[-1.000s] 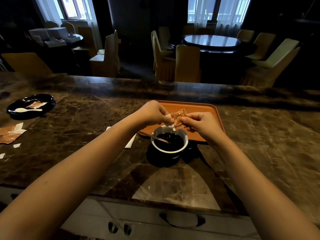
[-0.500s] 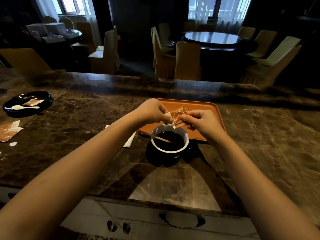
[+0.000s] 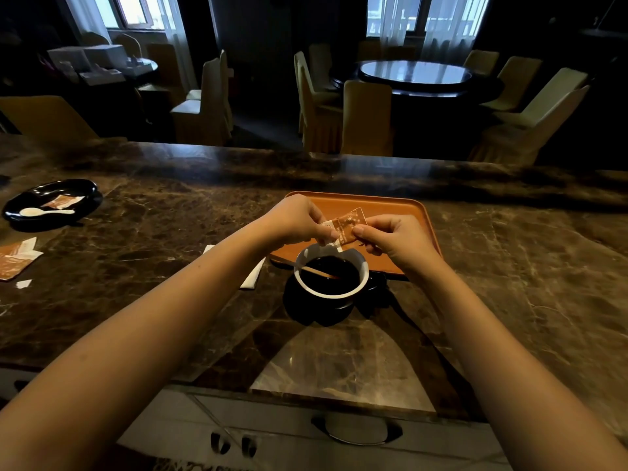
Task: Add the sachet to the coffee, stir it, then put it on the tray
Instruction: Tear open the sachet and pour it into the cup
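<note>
A small brown sachet [image 3: 348, 226] is pinched between my left hand [image 3: 299, 220] and my right hand [image 3: 394, 237], tilted with its white corner pointing down just above the far rim of the cup. The black cup [image 3: 331, 283] has a white inner rim and holds dark coffee. It stands on the marble counter just in front of the orange tray [image 3: 397, 207]. A thin wooden stirrer [image 3: 317, 271] leans in the coffee, its upper end over the left rim.
A white paper piece [image 3: 253, 275] lies left of the cup. A black dish [image 3: 51, 203] with a white spoon and a sachet sits far left, with torn sachets [image 3: 17, 258] nearer. A drawer handle [image 3: 356, 431] is below the counter edge.
Both hands kept hold of the sachet over the cup; it has tipped a little, its white corner now lower toward the coffee. The cup and the tray have not moved.
</note>
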Demonstrator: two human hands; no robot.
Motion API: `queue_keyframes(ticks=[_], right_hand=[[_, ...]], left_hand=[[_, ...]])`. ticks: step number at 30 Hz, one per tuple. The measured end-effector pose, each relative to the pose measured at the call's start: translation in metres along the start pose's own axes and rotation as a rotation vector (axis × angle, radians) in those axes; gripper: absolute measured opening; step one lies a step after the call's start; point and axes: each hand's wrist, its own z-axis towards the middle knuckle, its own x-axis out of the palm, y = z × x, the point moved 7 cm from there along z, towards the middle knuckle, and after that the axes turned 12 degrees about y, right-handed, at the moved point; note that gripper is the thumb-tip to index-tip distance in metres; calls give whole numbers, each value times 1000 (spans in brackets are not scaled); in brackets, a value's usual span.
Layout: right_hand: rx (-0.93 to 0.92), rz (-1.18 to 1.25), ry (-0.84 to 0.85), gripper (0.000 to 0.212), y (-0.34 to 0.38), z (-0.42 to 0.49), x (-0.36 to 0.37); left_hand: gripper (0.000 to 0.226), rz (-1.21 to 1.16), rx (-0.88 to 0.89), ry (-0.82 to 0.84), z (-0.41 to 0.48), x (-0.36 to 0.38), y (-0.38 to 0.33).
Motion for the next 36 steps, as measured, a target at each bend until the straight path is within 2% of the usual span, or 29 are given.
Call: queue_keyframes(ticks=[25,36], right_hand=[[-18,-101,-20,8,2,0,1],[-23,-13,-21,9,-1,-4,-2]], left_hand=[[19,36,6,26,-2,6,-2],[17,5,47,-21,-7,2,-5]])
